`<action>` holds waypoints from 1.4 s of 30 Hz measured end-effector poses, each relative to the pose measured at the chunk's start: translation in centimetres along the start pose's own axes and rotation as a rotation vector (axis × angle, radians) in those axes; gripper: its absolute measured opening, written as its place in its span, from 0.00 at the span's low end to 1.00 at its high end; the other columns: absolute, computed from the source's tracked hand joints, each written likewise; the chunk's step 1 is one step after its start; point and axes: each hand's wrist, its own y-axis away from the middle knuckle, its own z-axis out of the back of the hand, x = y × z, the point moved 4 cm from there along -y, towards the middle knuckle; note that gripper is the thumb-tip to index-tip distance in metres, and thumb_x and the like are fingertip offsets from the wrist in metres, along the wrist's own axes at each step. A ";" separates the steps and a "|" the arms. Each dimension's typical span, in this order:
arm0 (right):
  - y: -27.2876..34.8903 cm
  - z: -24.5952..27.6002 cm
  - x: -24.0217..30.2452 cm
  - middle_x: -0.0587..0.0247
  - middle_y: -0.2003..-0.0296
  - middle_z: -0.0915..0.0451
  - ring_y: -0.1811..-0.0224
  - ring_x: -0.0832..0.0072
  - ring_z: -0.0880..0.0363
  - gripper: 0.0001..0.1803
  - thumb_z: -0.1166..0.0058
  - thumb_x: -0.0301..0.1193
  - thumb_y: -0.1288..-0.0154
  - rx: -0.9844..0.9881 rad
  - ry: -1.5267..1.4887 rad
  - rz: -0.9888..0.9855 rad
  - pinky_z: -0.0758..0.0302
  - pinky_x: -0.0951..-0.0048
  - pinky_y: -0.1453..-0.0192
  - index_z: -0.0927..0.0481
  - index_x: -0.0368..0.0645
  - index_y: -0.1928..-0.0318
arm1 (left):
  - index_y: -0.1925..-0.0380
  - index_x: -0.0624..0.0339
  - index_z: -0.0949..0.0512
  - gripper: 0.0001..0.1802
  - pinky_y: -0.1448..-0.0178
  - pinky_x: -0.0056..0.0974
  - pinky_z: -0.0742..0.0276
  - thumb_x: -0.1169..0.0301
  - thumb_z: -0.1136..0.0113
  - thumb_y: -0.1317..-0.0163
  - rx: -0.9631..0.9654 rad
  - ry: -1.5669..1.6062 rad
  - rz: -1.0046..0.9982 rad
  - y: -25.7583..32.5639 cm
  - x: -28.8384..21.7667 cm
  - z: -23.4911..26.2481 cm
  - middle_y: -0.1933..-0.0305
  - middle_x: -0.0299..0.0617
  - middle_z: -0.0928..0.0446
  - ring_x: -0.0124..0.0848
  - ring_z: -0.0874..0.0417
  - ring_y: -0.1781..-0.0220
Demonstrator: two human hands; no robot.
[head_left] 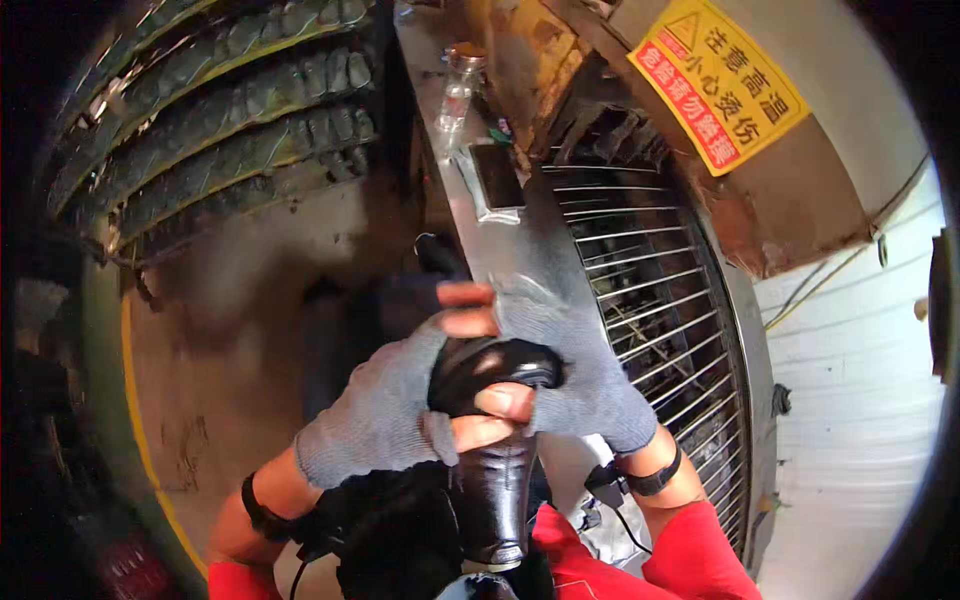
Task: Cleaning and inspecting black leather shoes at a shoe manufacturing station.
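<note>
In front of my body is a glossy black leather shoe (490, 490), its creased front part pointing down toward me. My left hand (385, 400), in a grey knit glove with bare fingertips, closes around the shoe's upper end from the left. From the right, my right hand (585, 370), gloved the same way, grips that end too. Both thumbs press on the near side of the black leather (485, 365), while the other fingers wrap over the far side. Some fingers are blurred or hidden behind the shoe and gloves.
A metal ledge (530, 250) runs beside a wire grille (650, 270) on my right. On the ledge are a clear bottle (457, 95) and a dark flat rectangular object (497, 175). A yellow and red warning sign (720, 85) marks the housing. Shoe racks (240, 120) stand far left.
</note>
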 end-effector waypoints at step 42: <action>6.9 -7.1 -8.3 0.56 0.25 0.28 0.24 0.69 0.31 0.35 0.49 0.43 0.17 -0.344 -0.430 -0.270 0.38 0.63 0.18 0.36 0.37 0.19 | 0.31 0.40 0.22 0.37 0.30 0.53 0.19 0.46 0.27 0.40 -0.109 -0.429 -0.213 5.6 2.9 2.0 0.30 0.42 0.19 0.50 0.16 0.34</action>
